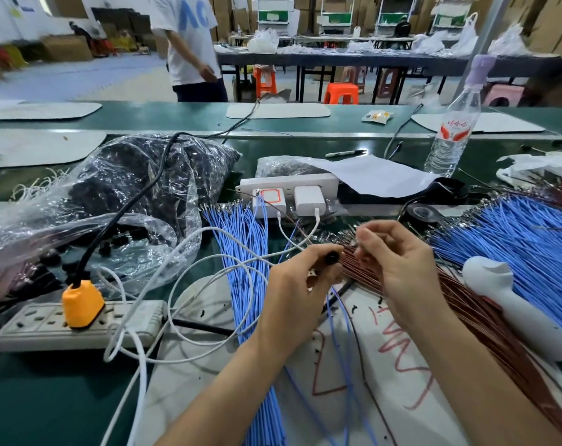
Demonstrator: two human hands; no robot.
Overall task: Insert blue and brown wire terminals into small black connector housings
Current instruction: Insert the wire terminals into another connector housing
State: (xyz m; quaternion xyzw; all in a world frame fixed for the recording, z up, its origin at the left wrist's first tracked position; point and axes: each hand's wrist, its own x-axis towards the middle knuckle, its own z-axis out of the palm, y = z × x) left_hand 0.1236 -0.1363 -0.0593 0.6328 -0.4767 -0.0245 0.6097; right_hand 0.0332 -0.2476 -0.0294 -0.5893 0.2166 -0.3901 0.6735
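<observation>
**Fig. 1. Wire tip brought up to 1 black housing: early in the batch**

Nearest me, the white work mat, scrawled in red, lies under both forearms.

(a) My left hand grips 1 small black connector housing between thumb and curled fingers. A few loose blue leads trail below this hand. I cannot tell whether any of them is seated in the housing.

(b) My right hand pinches a thin wire near its tip, just beside the housing. The terminal itself is too small to make out.

(c) The brown wire bundle fans out under the right hand. It lies between the left blue bundle and the right blue bundle. A white handheld device rests across the brown wires.

(d) To the left is a power strip carrying an orange plug. Beyond it is a clear bag of dark parts, which I take to be spare housings.

(e) Farther off stand a water bottle and a person in a white shirt.

Progress, as I judge it: this insertion is about to be made, not yet made. All 3 bundles and the bag look full, and I can pick out no pile of finished pieces, so nearly all the work is left.
</observation>
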